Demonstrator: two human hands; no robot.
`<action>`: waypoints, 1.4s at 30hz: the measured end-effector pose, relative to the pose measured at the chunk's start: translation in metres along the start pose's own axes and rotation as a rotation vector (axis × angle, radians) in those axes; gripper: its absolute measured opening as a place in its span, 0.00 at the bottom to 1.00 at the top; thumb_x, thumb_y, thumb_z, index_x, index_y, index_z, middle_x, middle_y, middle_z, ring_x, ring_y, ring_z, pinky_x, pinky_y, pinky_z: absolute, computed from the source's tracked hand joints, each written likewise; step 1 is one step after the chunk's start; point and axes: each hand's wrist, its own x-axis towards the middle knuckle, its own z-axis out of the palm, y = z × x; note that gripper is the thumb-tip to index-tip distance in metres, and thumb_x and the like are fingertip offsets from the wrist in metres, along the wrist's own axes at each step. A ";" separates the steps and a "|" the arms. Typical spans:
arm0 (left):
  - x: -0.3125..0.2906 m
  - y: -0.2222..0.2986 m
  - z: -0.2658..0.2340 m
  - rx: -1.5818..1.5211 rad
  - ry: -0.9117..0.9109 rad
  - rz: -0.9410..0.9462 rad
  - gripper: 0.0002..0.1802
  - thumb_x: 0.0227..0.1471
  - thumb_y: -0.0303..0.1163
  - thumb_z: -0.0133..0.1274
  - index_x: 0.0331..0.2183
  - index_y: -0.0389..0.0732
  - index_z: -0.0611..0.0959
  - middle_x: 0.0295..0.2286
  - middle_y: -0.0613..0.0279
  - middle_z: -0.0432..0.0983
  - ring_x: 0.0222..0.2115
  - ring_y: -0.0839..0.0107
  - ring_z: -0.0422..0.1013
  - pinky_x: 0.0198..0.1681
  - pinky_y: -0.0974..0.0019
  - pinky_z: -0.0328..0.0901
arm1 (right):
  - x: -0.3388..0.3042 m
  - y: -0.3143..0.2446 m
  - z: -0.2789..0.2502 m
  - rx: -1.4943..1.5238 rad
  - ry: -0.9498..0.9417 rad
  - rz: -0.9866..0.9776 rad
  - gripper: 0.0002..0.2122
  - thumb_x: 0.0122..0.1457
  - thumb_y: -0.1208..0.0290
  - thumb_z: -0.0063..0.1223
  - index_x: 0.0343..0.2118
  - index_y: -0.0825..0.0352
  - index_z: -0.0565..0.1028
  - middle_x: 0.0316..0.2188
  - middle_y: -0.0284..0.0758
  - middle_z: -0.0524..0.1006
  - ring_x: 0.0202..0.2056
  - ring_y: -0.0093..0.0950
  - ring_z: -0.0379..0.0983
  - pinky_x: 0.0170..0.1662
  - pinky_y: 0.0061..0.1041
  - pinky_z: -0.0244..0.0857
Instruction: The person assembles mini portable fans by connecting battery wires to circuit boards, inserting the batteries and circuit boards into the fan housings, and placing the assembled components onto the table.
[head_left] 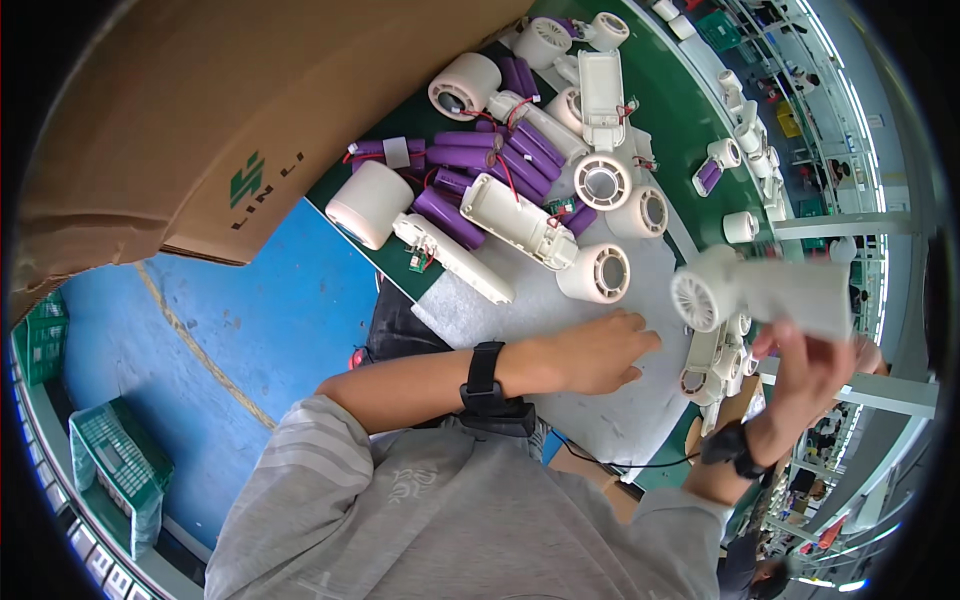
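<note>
My right hand (808, 372) is closed around the handle end of a white handheld fan (745, 290), lifted at the right and blurred by motion. The grille of its round head faces left. Over the grey mat (465, 325), my left hand (600, 355) rests with its fingers loosely bent and apart, holding nothing. Just beyond it lies a white fan head (597, 274). Open white fan housings (518, 222) and a half shell with a small green circuit board (455, 258) lie farther left, beside purple battery cells (465, 155) with red wires.
A large brown cardboard box (190, 130) stands at the left. More white fan parts (710, 360) are piled right of the mat. Green crates (120, 455) stand beyond the blue floor (210, 290). A black cable (640, 465) runs near my right wrist.
</note>
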 end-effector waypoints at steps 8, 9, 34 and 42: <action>0.005 0.005 -0.005 -0.146 0.147 -0.162 0.20 0.51 0.20 0.46 0.48 0.35 0.67 0.38 0.39 0.71 0.40 0.39 0.69 0.41 0.48 0.65 | -0.118 0.078 0.010 -0.413 -0.313 0.002 0.07 0.44 0.85 0.58 0.28 0.69 0.78 0.38 0.42 0.77 0.38 0.37 0.76 0.42 0.31 0.71; 0.004 0.007 -0.005 -0.153 0.140 -0.167 0.20 0.51 0.20 0.46 0.48 0.35 0.67 0.38 0.39 0.71 0.40 0.39 0.69 0.41 0.48 0.65 | -0.126 0.074 0.012 -0.375 -0.408 0.112 0.08 0.44 0.86 0.58 0.29 0.68 0.79 0.39 0.42 0.76 0.39 0.38 0.76 0.43 0.32 0.70; 0.002 -0.001 -0.003 -0.090 -0.042 -0.156 0.12 0.41 0.24 0.54 0.33 0.36 0.76 0.32 0.51 0.74 0.37 0.54 0.71 0.40 0.57 0.67 | 0.082 0.035 0.190 -0.448 -0.911 -0.194 0.12 0.54 0.66 0.56 0.31 0.74 0.78 0.19 0.43 0.76 0.22 0.35 0.73 0.29 0.30 0.66; 0.003 -0.013 0.003 -0.148 0.063 -0.099 0.13 0.40 0.20 0.51 0.34 0.36 0.77 0.31 0.50 0.75 0.37 0.53 0.72 0.39 0.57 0.67 | 0.093 0.033 0.194 -0.230 -0.727 -0.240 0.11 0.55 0.68 0.56 0.33 0.73 0.79 0.20 0.39 0.78 0.22 0.27 0.73 0.28 0.28 0.66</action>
